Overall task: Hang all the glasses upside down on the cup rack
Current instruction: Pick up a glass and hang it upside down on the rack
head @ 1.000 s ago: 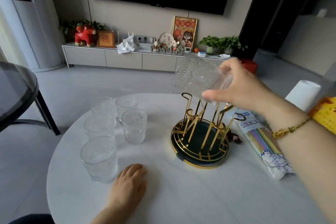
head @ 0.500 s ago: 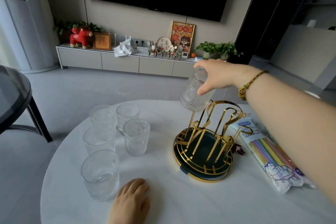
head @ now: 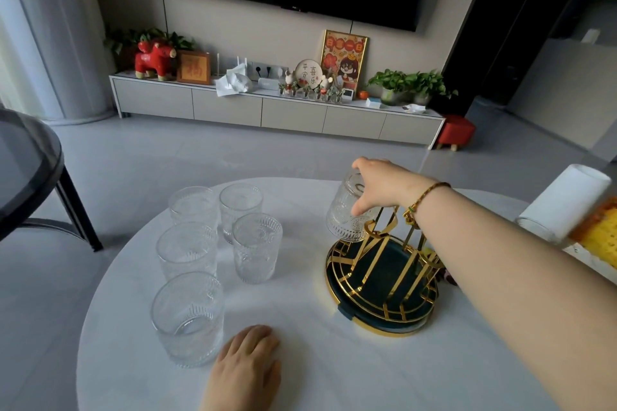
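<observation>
Now clear ribbed glass [head: 347, 220] inverted on gold rack [head: 384, 274], right hand [head: 380, 185] grip closed on its base

A long grey TV cabinet [head: 277, 110] stands across the floor. On its left end sits a red bull figurine [head: 154, 58]; at its middle, a framed cartoon picture [head: 344, 60]; near its right end, potted plants [head: 409, 85]. Beside that end stands a red stool [head: 455, 132].

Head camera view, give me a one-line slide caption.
Right hand lowers an inverted glass onto the gold cup rack; five glasses wait upright.
</observation>
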